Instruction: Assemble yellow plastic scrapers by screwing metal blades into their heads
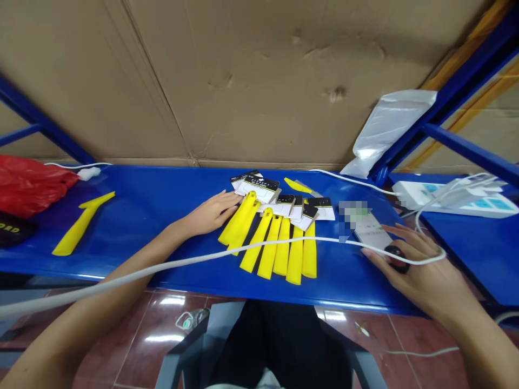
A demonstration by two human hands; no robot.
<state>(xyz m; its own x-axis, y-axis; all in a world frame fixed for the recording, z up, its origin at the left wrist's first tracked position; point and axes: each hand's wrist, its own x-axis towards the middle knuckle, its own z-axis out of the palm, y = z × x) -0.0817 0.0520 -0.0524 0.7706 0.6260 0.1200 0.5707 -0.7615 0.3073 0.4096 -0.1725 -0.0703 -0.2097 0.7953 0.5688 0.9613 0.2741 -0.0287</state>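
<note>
My left hand (217, 211) lies on the blue table with its fingers stretched out. Its fingertips touch or nearly touch the end of a row of yellow plastic tools (270, 246) with wide, tapering handles. Black-and-white header cards (258, 188) overlap at the far ends of these tools. On the right, my right hand (424, 258) has its thumb and fingers on either side of a phone (372, 231), whose screen is partly blurred. A small dark round thing with red on it (398, 259) shows between thumb and fingers. I cannot make out what it is.
One yellow tool with a branched head (83, 223) lies apart at left, near a red plastic bag (34, 183). A white cable (194, 260) crosses in front. A white power strip (454, 199) stands at right. Behind rises a cardboard wall (259, 81) between blue metal struts.
</note>
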